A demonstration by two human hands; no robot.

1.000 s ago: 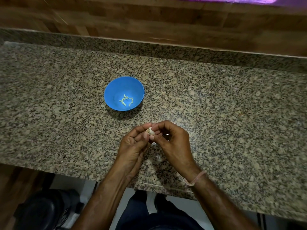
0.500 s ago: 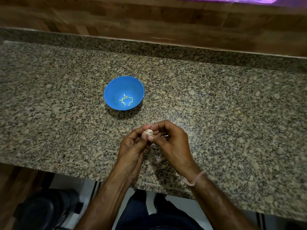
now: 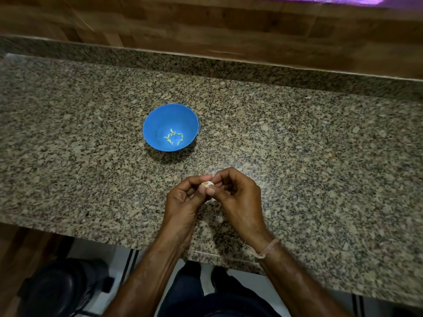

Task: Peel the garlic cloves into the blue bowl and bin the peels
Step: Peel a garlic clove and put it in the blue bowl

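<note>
A blue bowl [image 3: 158,124] stands on the granite counter [image 3: 297,145], with several small peeled garlic cloves [image 3: 173,137] lying in its bottom. Nearer to me, over the counter's front part, my left hand [image 3: 183,202] and my right hand [image 3: 238,197] meet fingertip to fingertip. Both pinch a small pale piece of garlic [image 3: 207,184] between thumbs and fingers. Most of the garlic is hidden by my fingers. A pale scrap [image 3: 211,200] shows just below the fingers.
A wooden wall [image 3: 206,26] rises behind the counter's granite upstand. Under the counter's front edge at the lower left stands a dark round bin [image 3: 61,287]. My legs in dark trousers [image 3: 206,300] are below the edge.
The garlic piece has turned slightly between my fingertips. Both hands stay in the same spot over the counter.
</note>
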